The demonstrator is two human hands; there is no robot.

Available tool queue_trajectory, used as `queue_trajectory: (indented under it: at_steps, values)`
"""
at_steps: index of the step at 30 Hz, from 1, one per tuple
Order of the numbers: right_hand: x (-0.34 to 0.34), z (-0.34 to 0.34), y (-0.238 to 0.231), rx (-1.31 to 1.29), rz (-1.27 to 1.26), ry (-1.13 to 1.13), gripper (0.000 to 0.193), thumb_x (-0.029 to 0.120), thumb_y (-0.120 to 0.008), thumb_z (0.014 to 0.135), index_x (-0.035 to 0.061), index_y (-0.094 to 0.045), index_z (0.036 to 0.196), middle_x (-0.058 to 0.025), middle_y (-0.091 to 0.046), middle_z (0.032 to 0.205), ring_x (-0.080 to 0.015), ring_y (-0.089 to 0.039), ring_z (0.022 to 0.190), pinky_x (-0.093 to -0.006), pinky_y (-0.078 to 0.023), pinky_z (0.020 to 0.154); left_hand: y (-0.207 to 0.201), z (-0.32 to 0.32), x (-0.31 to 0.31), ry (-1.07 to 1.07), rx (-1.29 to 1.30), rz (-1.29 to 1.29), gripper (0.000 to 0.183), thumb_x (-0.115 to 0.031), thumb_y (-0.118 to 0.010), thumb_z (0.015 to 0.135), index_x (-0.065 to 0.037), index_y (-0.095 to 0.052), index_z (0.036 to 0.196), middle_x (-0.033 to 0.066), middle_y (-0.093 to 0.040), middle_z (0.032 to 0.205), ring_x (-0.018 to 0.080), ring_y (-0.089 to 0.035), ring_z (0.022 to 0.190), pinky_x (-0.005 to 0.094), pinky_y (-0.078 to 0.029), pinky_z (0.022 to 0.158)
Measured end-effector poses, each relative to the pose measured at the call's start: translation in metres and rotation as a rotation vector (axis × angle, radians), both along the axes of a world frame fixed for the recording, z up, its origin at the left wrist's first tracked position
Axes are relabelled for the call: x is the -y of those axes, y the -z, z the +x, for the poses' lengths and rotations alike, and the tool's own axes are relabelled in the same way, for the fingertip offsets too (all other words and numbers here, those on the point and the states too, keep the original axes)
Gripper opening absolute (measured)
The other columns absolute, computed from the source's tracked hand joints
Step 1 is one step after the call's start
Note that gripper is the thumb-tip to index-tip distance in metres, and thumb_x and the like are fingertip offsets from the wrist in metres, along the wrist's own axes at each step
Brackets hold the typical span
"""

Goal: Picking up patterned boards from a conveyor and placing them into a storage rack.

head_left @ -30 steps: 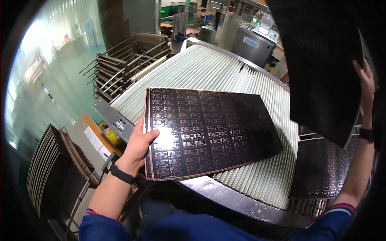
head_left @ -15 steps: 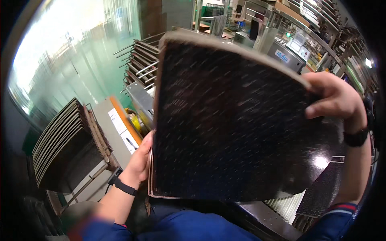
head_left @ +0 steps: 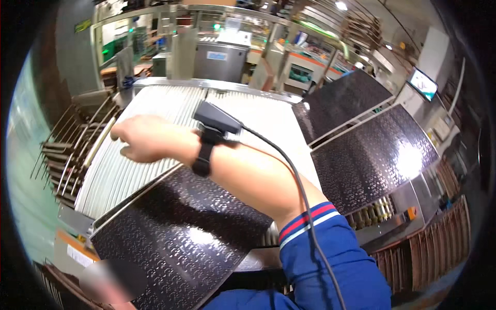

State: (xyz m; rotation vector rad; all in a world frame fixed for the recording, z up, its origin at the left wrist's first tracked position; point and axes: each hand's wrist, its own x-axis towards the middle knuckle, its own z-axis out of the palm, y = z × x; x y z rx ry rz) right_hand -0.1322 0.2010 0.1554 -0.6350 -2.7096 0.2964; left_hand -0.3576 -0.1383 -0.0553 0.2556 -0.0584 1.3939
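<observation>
A dark, glossy patterned panel (head_left: 201, 237) lies tilted over the near left part of a conveyor of white rollers (head_left: 263, 116). My right arm stretches leftward across it. My right hand (head_left: 144, 138) is above the rollers just past the panel's far edge, thumb and fingers apart, with nothing seen in it. My left hand (head_left: 116, 294) is at the panel's near left corner, mostly hidden by a blurred patch, so its fingers do not show. Two similar panels, one nearer (head_left: 372, 160) and one farther (head_left: 343, 103), lie on the right.
A rack with metal rods (head_left: 67, 155) stands at the left. Beyond the rollers are a metal frame and a grey machine cabinet (head_left: 222, 59). A screen (head_left: 422, 84) is at the far right, with brown racks (head_left: 439, 243) below. A black cable (head_left: 294, 170) runs along my right arm.
The view has swung to the right. The dark panel, held up in both hands before, now lies on the rollers. My right hand has let go of it and moved left.
</observation>
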Motion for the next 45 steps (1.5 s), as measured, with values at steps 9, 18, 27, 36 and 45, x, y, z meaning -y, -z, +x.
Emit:
queue_trajectory:
  at_steps: [9, 18, 27, 36, 45]
  values:
    - [0.17, 0.293, 0.009, -0.503, 0.465, 0.475, 0.061, 0.011, -0.074, 0.088, -0.003, -0.051, 0.142, -0.0224, -0.056, 0.139, -0.0366, -0.052, 0.134, -0.0455, -0.039, 0.114, -0.036, 0.028, -0.022, -0.319, -0.808, -0.714, 0.06, -0.038, -0.047, 0.107, 0.0, -0.043, 0.153, 0.0179, -0.05, 0.153, 0.0377, -0.048, 0.138, 0.05, -0.036, 0.119]
    - [0.277, 0.482, 0.05, -1.067, 0.952, 1.175, 0.065, 0.005, -0.056, 0.1, -0.0036, -0.022, 0.155, -0.0196, -0.032, 0.159, -0.0307, -0.035, 0.145, -0.0461, -0.023, 0.123, -0.022, 0.038, -0.049, -0.352, -0.788, -0.751, 0.047, -0.03, -0.061, 0.101, -0.006, -0.052, 0.141, 0.0161, -0.065, 0.131, 0.0332, -0.067, 0.112, 0.0501, -0.058, 0.095]
    - [0.252, 0.493, 0.081, -1.83, -0.068, 1.062, 0.046, 0.012, -0.062, 0.103, -0.0061, -0.05, 0.144, -0.0139, -0.063, 0.133, -0.0243, -0.065, 0.112, -0.0396, -0.05, 0.103, -0.014, 0.032, -0.045, -0.384, -0.879, -0.588, 0.045, -0.025, -0.061, 0.102, -0.002, -0.053, 0.139, 0.0148, -0.067, 0.126, 0.0303, -0.068, 0.109, 0.0454, -0.058, 0.096]
    - [0.2, 0.354, 0.032, -0.589, 0.5, 0.61, 0.022, 0.003, -0.066, 0.094, -0.0048, -0.069, 0.114, -0.0224, -0.073, 0.104, -0.0353, -0.072, 0.091, -0.0398, -0.059, 0.079, -0.033, 0.049, -0.045, -0.344, -0.648, -0.464, 0.057, -0.045, -0.047, 0.108, -0.004, -0.05, 0.147, 0.016, -0.063, 0.138, 0.0315, -0.062, 0.122, 0.0491, -0.05, 0.106]
    - [0.17, 0.229, 0.126, -0.109, 0.486, 0.059, 0.035, 0.018, -0.058, 0.096, 0.0021, -0.065, 0.127, -0.0164, -0.066, 0.13, -0.0314, -0.062, 0.124, -0.0442, -0.052, 0.102, 0.002, 0.003, -0.052, -0.588, -0.619, -0.638, 0.052, -0.036, -0.028, 0.114, -0.003, -0.041, 0.153, 0.0163, -0.054, 0.147, 0.0294, -0.057, 0.129, 0.0433, -0.045, 0.112]
